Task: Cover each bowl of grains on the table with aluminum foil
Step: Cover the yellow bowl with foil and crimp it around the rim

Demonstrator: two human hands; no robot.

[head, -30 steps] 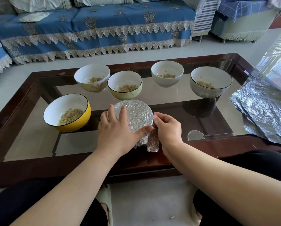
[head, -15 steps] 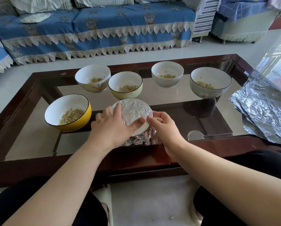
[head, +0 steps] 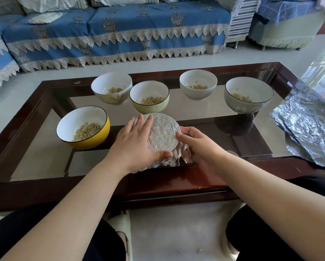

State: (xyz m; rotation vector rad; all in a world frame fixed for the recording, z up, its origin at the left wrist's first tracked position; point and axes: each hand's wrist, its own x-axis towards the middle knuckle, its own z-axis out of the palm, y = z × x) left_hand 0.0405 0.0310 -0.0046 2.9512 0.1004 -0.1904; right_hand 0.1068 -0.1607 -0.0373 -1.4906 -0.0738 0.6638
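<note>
— Foil-covered bowl (head: 160, 132): where does it sit?
— Between the two hands, on the glass table (head: 201, 113) near its front edge. Crinkled aluminum foil is stretched flat over the rim and bunched down the sides.

— What is the left hand (head: 137, 146) doing?
— It lies over the left part of the foil top with fingers spread and fairly straight, the thumb pressed along the near edge of the rim.

— And the right hand (head: 197, 146)?
— It cups the right side of the bowl, fingers curled against the foil skirt, one fingertip touching the rim.

— Which bowls are uncovered?
— Five, all holding pale grains. A yellow bowl (head: 83, 128) sits just left of the left hand. Beyond the hands stand a white bowl with a leaf pattern (head: 111, 88), a pale green bowl (head: 149, 97), and a plain white bowl (head: 198, 84). A grey footed bowl (head: 249, 97) stands beyond and to the right of the right hand.

— Any spare foil?
— A stack of foil sheets (head: 308, 129) lies well to the right of the right hand, at the table's right end.

— Anything behind the table?
— A sofa under a blue cover with lace trim (head: 116, 34).
</note>
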